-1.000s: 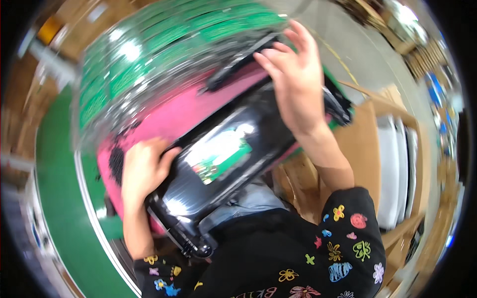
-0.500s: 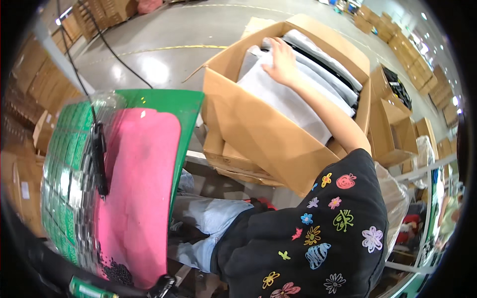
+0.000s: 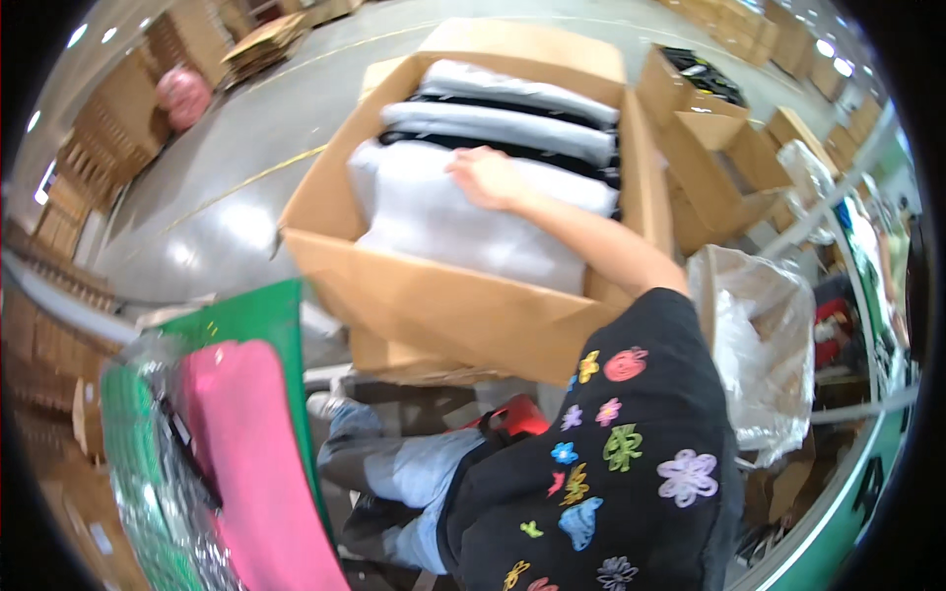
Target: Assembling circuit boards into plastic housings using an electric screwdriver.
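My right hand (image 3: 485, 177) reaches out over an open cardboard box (image 3: 434, 305). Its fingers are curled at the upper edge of the nearest pale grey, soft-looking sheet or wrapped piece (image 3: 463, 236). Behind that piece, more pale grey pieces (image 3: 512, 128) stand in a row, with black layers showing between them. What is inside or under the grey covering is hidden. My left hand is not in view.
At lower left is a green board (image 3: 271, 320) with a pink mat (image 3: 251, 433) and clear plastic packs (image 3: 148, 473). A plastic-lined carton (image 3: 754, 345) stands to the right. Beyond it are an open carton (image 3: 734, 163) and a box of black items (image 3: 700, 74).
The view has shifted, so the box now sits farther left and the mat lower. My right hand has gone from spread fingers on the grey piece to curled ones at its edge.
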Demonstrator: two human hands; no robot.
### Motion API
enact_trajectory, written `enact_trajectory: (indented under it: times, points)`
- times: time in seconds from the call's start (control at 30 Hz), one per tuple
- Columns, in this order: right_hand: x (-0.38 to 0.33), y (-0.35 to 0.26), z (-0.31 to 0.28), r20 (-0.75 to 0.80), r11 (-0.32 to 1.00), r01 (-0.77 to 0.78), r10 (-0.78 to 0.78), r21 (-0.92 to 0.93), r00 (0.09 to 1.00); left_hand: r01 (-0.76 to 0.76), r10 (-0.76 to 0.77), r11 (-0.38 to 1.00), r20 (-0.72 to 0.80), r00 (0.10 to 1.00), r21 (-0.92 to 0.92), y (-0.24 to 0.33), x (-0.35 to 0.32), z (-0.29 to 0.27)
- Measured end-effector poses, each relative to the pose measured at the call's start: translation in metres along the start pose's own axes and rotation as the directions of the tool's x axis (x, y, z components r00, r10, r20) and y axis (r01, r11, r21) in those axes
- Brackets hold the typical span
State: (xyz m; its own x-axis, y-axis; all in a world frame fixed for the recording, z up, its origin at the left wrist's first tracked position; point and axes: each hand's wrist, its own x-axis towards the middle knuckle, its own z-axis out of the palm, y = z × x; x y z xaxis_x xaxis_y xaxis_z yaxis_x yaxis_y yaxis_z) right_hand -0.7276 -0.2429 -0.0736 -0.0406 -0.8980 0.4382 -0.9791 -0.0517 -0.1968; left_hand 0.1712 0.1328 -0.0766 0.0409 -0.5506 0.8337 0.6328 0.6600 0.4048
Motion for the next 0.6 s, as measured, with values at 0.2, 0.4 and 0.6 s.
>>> enact_trajectory:
  times: [0.2,0.4,0.6]
  points:
    - [0.01,0.039,-0.023,0.067,0.977,-0.201,0.205,-0.065,0.976,0.033,0.013,0.986,-0.269,0.963,0.165,-0.095,0.037,-0.063]
    - [0.004,0.085,-0.013,0.129,0.906,-0.389,0.411,-0.167,0.902,0.092,0.193,0.853,-0.475,0.858,0.514,-0.084,0.058,-0.071]
    - [0.014,0.056,-0.02,0.228,0.944,-0.14,0.213,-0.298,0.95,0.248,0.608,0.476,-0.519,0.601,0.844,0.047,-0.002,-0.017]
